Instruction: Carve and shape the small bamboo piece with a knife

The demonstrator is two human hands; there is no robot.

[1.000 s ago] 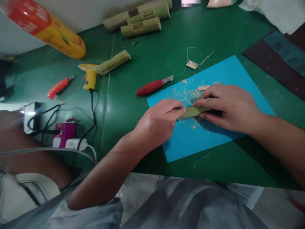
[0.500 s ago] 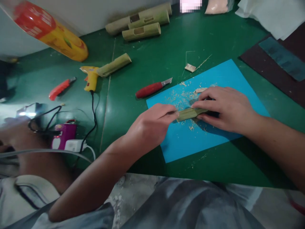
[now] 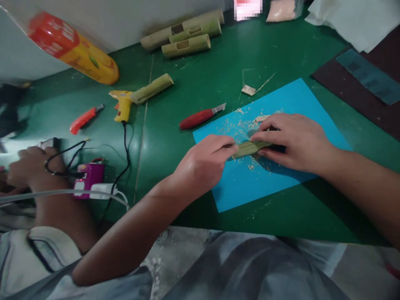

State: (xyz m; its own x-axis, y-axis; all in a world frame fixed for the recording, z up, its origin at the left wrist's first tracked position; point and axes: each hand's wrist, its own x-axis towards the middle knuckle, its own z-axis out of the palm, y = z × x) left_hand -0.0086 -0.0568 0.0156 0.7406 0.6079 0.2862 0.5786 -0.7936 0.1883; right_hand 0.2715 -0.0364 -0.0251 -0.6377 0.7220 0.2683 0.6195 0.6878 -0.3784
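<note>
A short piece of green bamboo [image 3: 248, 149] lies across the blue sheet [image 3: 246, 183], held between both my hands. My left hand [image 3: 204, 160] is closed on its left end, thumb and forefinger pinched together there. The fingers of my right hand [image 3: 290, 141] wrap round its right end and hide it. Pale shavings [image 3: 239, 131] are scattered on the sheet around the bamboo. A small wood sliver [image 3: 261, 118] rests just behind my right fingers. Beside the sheet's left corner lies a red-handled craft knife [image 3: 201, 118] with its blade showing.
At the back stand several notched bamboo tubes [image 3: 186, 46]. On the left are a yellow glue gun [image 3: 123, 106], an orange cutter [image 3: 86, 119], a drink bottle [image 3: 84, 56] and a purple power adapter [image 3: 93, 177] with cables. Another person's hand [image 3: 29, 166] is at far left.
The view has shifted slightly, so things on the left appear a little further right. My hands keep the same hold on the bamboo. The other person's hand at far left has moved.
</note>
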